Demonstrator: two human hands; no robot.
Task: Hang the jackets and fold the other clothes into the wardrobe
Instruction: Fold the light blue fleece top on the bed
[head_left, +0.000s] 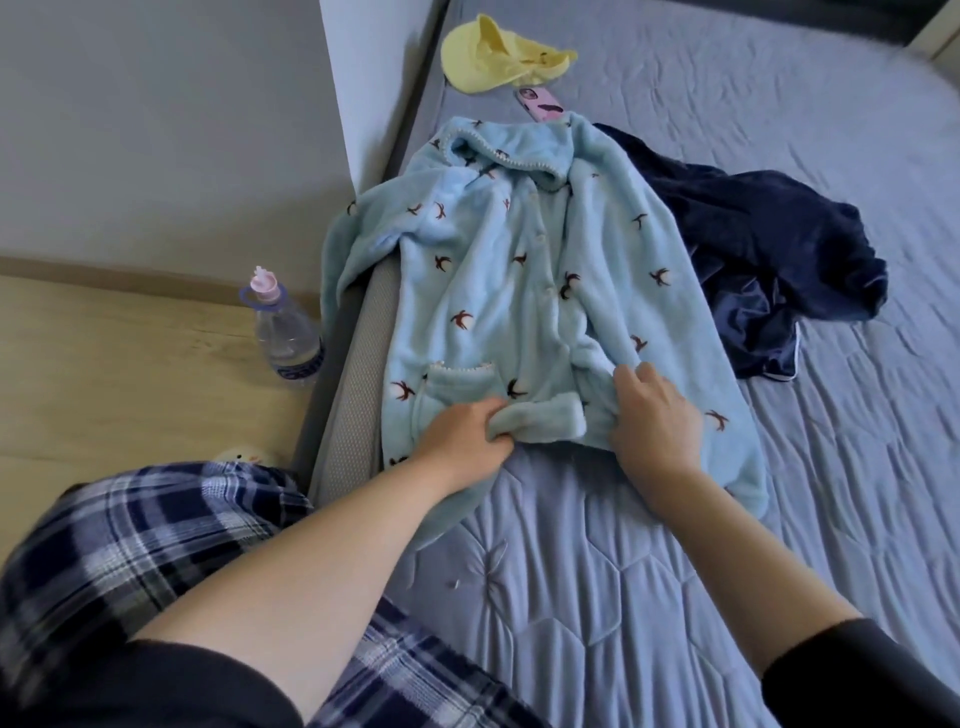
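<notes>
Fleece: pale blue pyjama top (524, 291) lies flat, front up, on the bed (779, 467) near its left edge; one sleeve spills over the side
Left hand (462, 441): fingers curled, gripping a sleeve cuff at the hem
Right hand (654, 415): fingers bent, pinching the hem
Risk: thick fleece may spring open, spoiling the fold; the dangling sleeve could drag it off
Heading: collar away from the person, hem toward them; long axis runs collar to hem
Nearby: dark blue garment (769, 270) just beside
</notes>
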